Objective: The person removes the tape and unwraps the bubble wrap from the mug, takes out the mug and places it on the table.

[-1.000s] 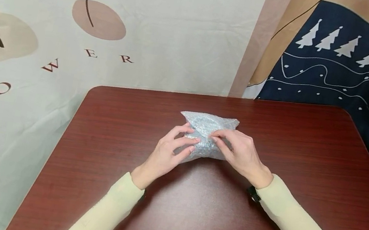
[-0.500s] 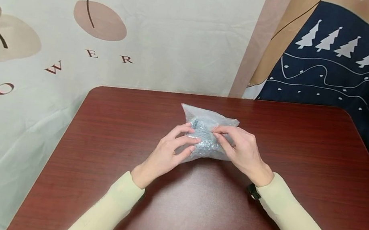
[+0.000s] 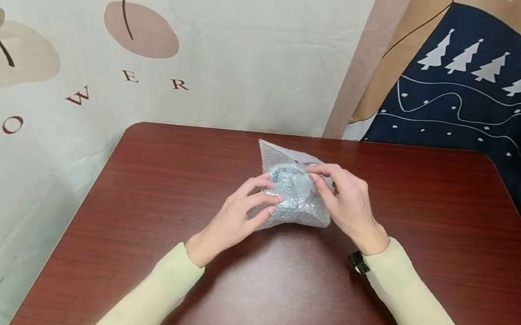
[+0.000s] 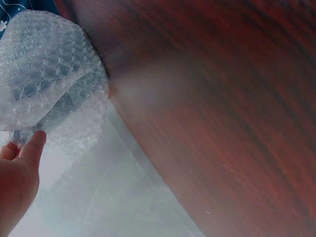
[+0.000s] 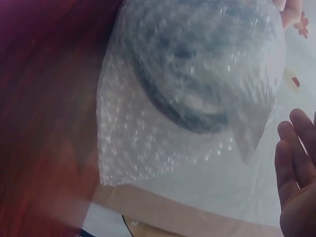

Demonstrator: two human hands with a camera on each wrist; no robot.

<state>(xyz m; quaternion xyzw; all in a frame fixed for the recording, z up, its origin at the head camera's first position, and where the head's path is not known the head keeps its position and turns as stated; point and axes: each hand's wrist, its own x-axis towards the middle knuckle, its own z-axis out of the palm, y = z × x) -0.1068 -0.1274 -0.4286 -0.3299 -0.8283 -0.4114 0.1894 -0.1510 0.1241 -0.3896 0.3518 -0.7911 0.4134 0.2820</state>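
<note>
A bubble wrap bag (image 3: 296, 197) lies towards the back of the table, and a dark curved item (image 5: 182, 116) shows blurrily through its film in the right wrist view. My left hand (image 3: 237, 210) rests on the bag's left side with its fingers spread. In the left wrist view the thumb of that hand touches the wrap (image 4: 59, 74). My right hand (image 3: 344, 199) pinches the bag's upper flap between thumb and index finger. At the right edge of the right wrist view, the other fingers (image 5: 294, 153) of this hand stand away from the wrap.
The bag stands on a dark red wooden table (image 3: 266, 313) with rounded back corners. Behind it hangs a pale cloth (image 3: 257, 58) printed with flowers and letters. A navy cloth (image 3: 497, 110) with white trees hangs at the right.
My right hand has moved up and slightly right, drawing the flap back so more of the bag's front shows. The bag's top left corner has risen. My left hand has stayed in place.
</note>
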